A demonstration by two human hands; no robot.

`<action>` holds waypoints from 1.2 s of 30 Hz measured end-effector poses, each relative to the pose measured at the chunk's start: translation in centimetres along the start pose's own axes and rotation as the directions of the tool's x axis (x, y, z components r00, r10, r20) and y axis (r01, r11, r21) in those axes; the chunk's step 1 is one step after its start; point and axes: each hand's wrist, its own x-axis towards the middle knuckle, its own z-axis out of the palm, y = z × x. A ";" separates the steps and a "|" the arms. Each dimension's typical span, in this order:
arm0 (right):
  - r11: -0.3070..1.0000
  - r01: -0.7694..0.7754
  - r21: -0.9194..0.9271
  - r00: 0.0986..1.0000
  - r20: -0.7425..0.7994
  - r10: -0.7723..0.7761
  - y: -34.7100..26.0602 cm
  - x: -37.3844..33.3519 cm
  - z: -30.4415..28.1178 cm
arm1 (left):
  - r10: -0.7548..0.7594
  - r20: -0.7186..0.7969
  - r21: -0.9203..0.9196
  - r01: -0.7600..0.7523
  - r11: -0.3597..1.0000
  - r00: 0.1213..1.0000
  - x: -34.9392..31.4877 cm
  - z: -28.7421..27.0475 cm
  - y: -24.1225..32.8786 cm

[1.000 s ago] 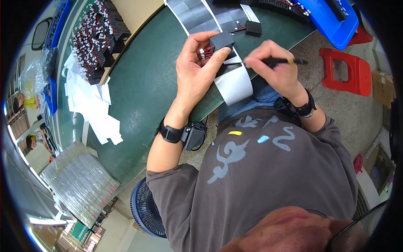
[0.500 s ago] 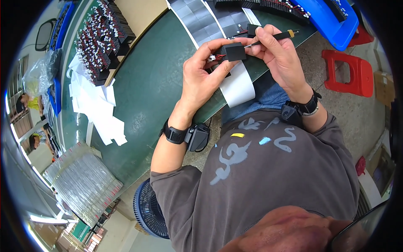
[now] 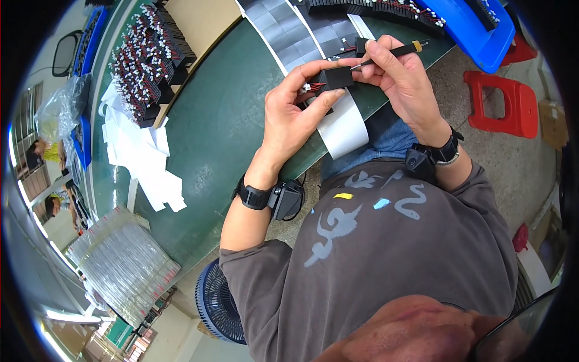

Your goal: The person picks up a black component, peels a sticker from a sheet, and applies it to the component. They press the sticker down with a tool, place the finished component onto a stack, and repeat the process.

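My left hand grips a black rectangular block between thumb and fingers. Red and dark wires with a small white connector stick out of the block's left end. In my right hand is a slim black-handled tool, pinched between thumb and forefinger. Its thin metal tip meets the block's right upper edge, and its gold-coloured collar points away to the right. Behind my fingers another black block with wires lies near sheets of black squares. A white strip curls over the table edge beneath the held block.
On the green table stand rows of wired black blocks, white paper scraps and a plastic-wrapped bundle. A blue tray sits far right, near a red stool. A fan stands below left. People appear far left.
Both hands keep their holds on the block and the tool, with the tip still at the block's edge. The whole view has shifted slightly.
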 end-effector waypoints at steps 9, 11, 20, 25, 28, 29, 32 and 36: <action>1.000 -0.001 0.002 1.000 -0.016 0.001 0.0 0.0 0.2 | -0.007 -0.009 0.004 0.007 1.000 1.000 0.0 0.0 0.1; 1.000 -0.011 -0.020 0.999 -0.031 0.011 0.0 0.0 0.2 | -0.016 -0.012 0.033 0.016 0.999 1.000 0.0 0.0 0.2; 0.999 -0.024 -0.036 0.999 -0.049 0.022 0.1 -0.1 0.4 | -0.013 -0.004 0.038 0.013 0.999 1.000 0.0 -0.1 0.0; 0.996 -0.063 -0.064 0.996 -0.066 0.059 0.0 -0.1 0.3 | 0.036 -0.017 0.041 -0.035 0.999 0.999 0.0 0.1 0.4; 0.995 -0.057 -0.083 0.998 -0.045 0.053 -0.1 -0.2 0.2 | -0.015 0.008 0.076 0.015 0.997 1.000 0.0 -0.1 0.5; 0.995 -0.056 -0.083 0.998 -0.042 0.052 -0.1 -0.2 0.2 | -0.011 0.002 0.064 0.011 0.998 1.000 0.0 0.0 0.6; 0.997 0.060 0.041 0.994 -0.089 -0.056 0.1 -0.5 0.1 | 0.001 -0.012 0.040 0.000 0.999 1.000 0.0 0.1 0.8; 0.377 0.643 -0.666 0.705 0.324 -0.631 -0.8 -1.8 0.3 | -0.032 -0.031 0.112 0.036 0.993 0.999 -0.3 -0.1 0.0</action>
